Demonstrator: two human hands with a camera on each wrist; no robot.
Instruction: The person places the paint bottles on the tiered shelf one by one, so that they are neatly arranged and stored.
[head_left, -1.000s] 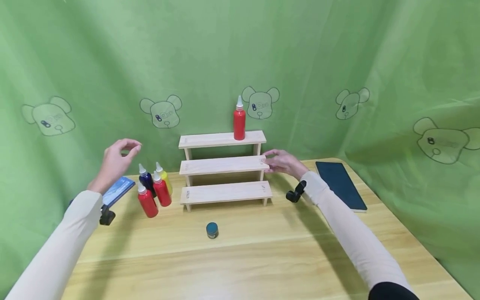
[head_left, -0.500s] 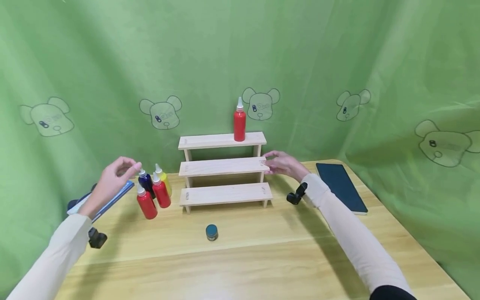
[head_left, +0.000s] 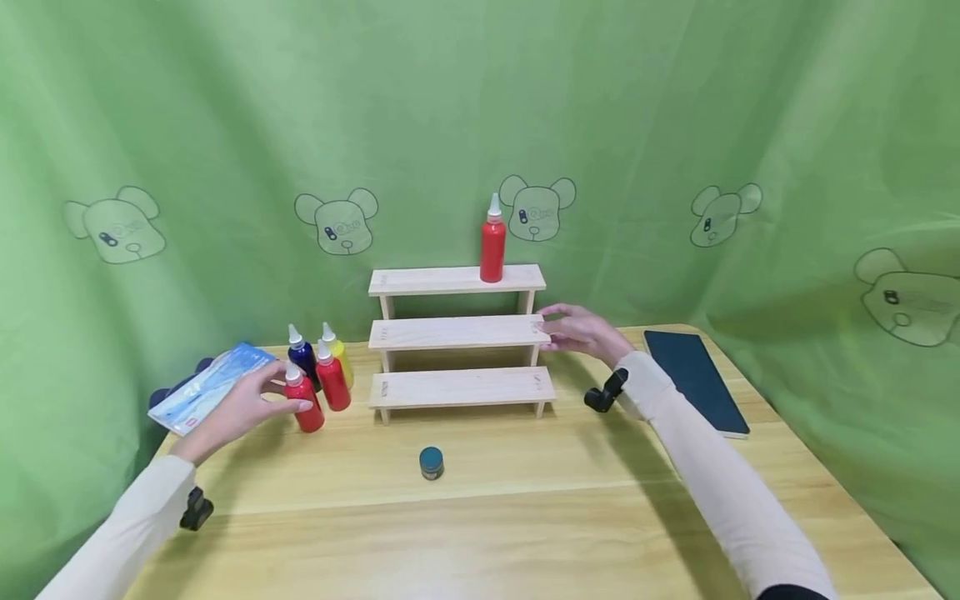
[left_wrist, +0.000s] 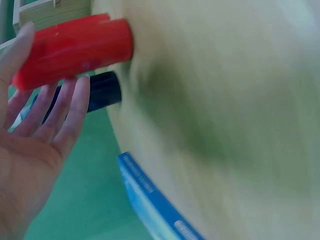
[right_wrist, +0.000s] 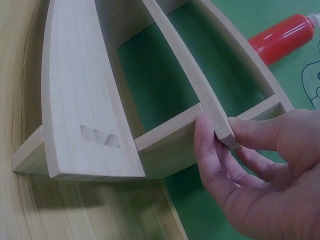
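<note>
My left hand (head_left: 243, 408) is around the front red bottle (head_left: 310, 414), thumb on its near side and fingers on the far side; the bottle stands on the table. In the left wrist view the fingers (left_wrist: 71, 107) lie along the red bottle (left_wrist: 80, 50), beside a dark blue one (left_wrist: 104, 91). My right hand (head_left: 585, 333) pinches the right end of the middle board of a three-step wooden rack (head_left: 450, 332). The right wrist view shows the thumb and fingers of that hand (right_wrist: 270, 175) on either side of the board's end (right_wrist: 226, 134).
A second red bottle (head_left: 334, 383), a blue one (head_left: 302, 357) and a yellow one (head_left: 339, 360) stand behind the held one. Another red bottle (head_left: 492, 250) is on the top board. A small jar (head_left: 431, 463), a light-blue box (head_left: 210, 390) and a dark book (head_left: 696, 382) lie around.
My left hand has come down and forward from above the blue book-like box to the front red bottle and closed round it. My right hand has stayed at the middle board. The head view has shifted slightly.
</note>
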